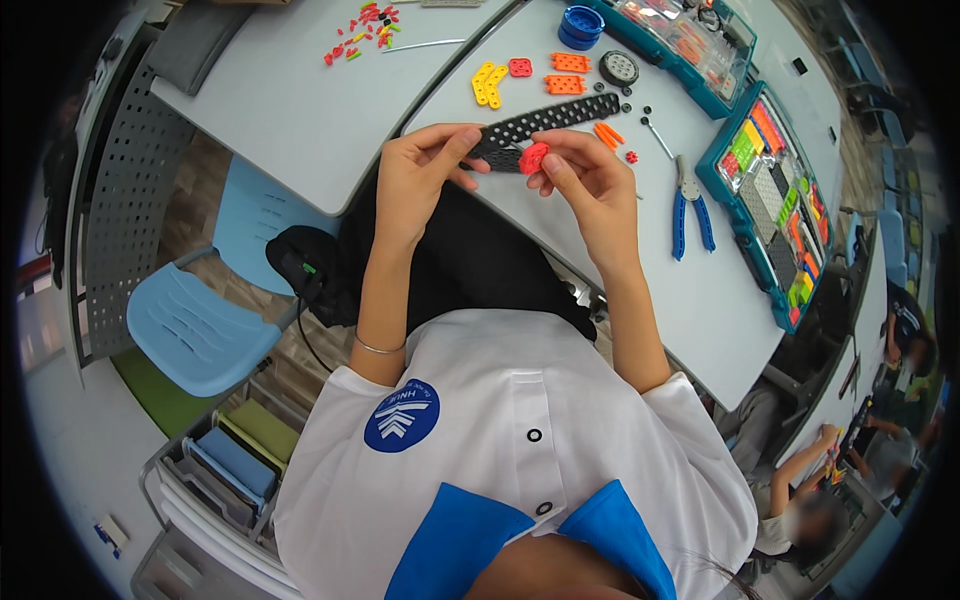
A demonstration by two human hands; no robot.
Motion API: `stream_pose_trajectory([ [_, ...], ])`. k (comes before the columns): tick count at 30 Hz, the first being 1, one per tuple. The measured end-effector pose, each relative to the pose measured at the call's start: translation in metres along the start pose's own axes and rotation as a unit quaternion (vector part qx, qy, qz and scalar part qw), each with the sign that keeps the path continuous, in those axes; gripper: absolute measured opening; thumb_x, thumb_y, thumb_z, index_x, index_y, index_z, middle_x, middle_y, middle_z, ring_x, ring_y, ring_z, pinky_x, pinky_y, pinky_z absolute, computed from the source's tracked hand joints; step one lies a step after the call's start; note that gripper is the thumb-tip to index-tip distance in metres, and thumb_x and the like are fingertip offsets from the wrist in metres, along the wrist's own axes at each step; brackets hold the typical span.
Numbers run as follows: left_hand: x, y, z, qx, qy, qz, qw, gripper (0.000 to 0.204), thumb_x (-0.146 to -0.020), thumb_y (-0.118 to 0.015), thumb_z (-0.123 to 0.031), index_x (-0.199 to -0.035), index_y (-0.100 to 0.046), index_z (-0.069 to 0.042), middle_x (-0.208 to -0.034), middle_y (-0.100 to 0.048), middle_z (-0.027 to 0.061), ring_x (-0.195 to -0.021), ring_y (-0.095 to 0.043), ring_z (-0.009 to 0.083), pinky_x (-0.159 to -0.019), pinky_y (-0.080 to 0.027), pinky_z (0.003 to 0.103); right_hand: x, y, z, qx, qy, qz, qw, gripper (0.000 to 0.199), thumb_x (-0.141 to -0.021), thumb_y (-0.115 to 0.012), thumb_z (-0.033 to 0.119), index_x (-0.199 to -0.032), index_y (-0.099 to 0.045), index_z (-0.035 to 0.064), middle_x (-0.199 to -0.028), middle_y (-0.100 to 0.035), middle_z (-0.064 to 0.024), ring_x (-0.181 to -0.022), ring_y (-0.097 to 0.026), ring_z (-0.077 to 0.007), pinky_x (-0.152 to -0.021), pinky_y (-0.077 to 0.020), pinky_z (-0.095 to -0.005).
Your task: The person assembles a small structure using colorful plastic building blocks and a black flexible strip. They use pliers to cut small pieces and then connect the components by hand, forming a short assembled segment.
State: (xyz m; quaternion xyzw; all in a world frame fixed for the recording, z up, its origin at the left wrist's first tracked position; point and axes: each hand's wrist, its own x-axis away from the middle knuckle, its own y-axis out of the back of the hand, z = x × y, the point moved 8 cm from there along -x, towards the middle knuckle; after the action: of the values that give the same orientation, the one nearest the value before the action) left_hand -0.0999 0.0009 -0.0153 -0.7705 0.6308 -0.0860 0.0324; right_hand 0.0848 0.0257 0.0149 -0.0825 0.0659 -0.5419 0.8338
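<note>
My left hand [420, 175] has its thumb and fingers closed at the near end of a black perforated plate [500, 158]. In the fingertips of my right hand [592, 180] is a small red round piece [533, 158], against the plate's other side; its exact shape is too small to tell. A long black perforated beam [560, 116] lies just beyond both hands, its near end overlapping the plate. Right of my right hand are orange sticks [608, 134] and a small red gear [631, 157].
Blue-handled pliers [690, 208] lie right, beside an open teal case [722, 165] of coloured parts. Farther off are yellow angled beams [488, 85], orange plates [568, 75], a wheel [618, 68] and a blue tape roll [581, 27]. Red bits [365, 30] lie scattered far left; a blue chair [205, 330] stands left.
</note>
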Motion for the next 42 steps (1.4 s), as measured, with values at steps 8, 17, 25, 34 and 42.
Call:
stream_pose_trajectory([
  [8, 0.006, -0.01, 0.006, 0.049, 0.032, 0.017, 0.998, 0.03, -0.1, -0.065, -0.019, -0.112, -0.071, 0.007, -0.095, -0.073, 0.0133, -0.075, -0.071, 0.0161, -0.064, -0.059, 0.025, 0.001, -0.004, -0.001, 0.043, 0.012, -0.009, 0.999, 0.023, -0.098, -0.063, 0.009, -0.118, -0.065, -0.003, -0.1, -0.07, -0.0069, -0.085, -0.066, -0.0132, -0.077, -0.0527, -0.0268],
  [17, 0.007, -0.013, 0.006, 0.043, 0.031, 0.022, 0.998, 0.029, -0.099, -0.065, -0.018, -0.112, -0.07, 0.007, -0.095, -0.073, 0.013, -0.077, -0.071, 0.0164, -0.065, -0.06, 0.025, 0.002, -0.001, 0.001, 0.116, 0.041, -0.035, 0.992, 0.022, -0.097, -0.064, 0.009, -0.115, -0.067, -0.0021, -0.1, -0.073, -0.0089, -0.09, -0.07, -0.0145, -0.083, -0.0536, -0.0286],
  [25, 0.008, -0.022, 0.002, 0.031, 0.013, 0.041, 0.999, 0.026, -0.098, -0.067, -0.016, -0.111, -0.071, 0.006, -0.094, -0.073, 0.0126, -0.077, -0.072, 0.0165, -0.068, -0.06, 0.026, 0.002, -0.002, 0.005, 0.197, 0.102, -0.068, 0.973, 0.019, -0.092, -0.067, 0.006, -0.109, -0.07, -0.0009, -0.094, -0.074, -0.0088, -0.083, -0.071, -0.0139, -0.077, -0.0544, -0.027],
  [34, 0.014, -0.033, 0.019, 0.097, 0.041, 0.016, 0.994, 0.028, -0.099, -0.065, -0.016, -0.112, -0.07, 0.008, -0.098, -0.073, 0.0142, -0.081, -0.072, 0.0184, -0.071, -0.063, 0.029, 0.007, -0.001, 0.021, 0.338, 0.19, -0.125, 0.913, 0.012, -0.087, -0.074, 0.005, -0.098, -0.073, 0.0011, -0.087, -0.074, -0.008, -0.073, -0.07, -0.0138, -0.065, -0.0537, -0.0258],
  [42, 0.018, -0.034, 0.022, 0.113, 0.026, -0.038, 0.993, 0.03, -0.103, -0.06, -0.019, -0.117, -0.067, 0.007, -0.103, -0.072, 0.0139, -0.086, -0.072, 0.0179, -0.072, -0.062, 0.029, 0.01, 0.017, 0.007, 0.172, 0.073, -0.158, 0.97, 0.01, -0.088, -0.075, 0.006, -0.095, -0.074, -0.0016, -0.092, -0.075, -0.0097, -0.081, -0.073, -0.0166, -0.075, -0.0584, -0.0277],
])
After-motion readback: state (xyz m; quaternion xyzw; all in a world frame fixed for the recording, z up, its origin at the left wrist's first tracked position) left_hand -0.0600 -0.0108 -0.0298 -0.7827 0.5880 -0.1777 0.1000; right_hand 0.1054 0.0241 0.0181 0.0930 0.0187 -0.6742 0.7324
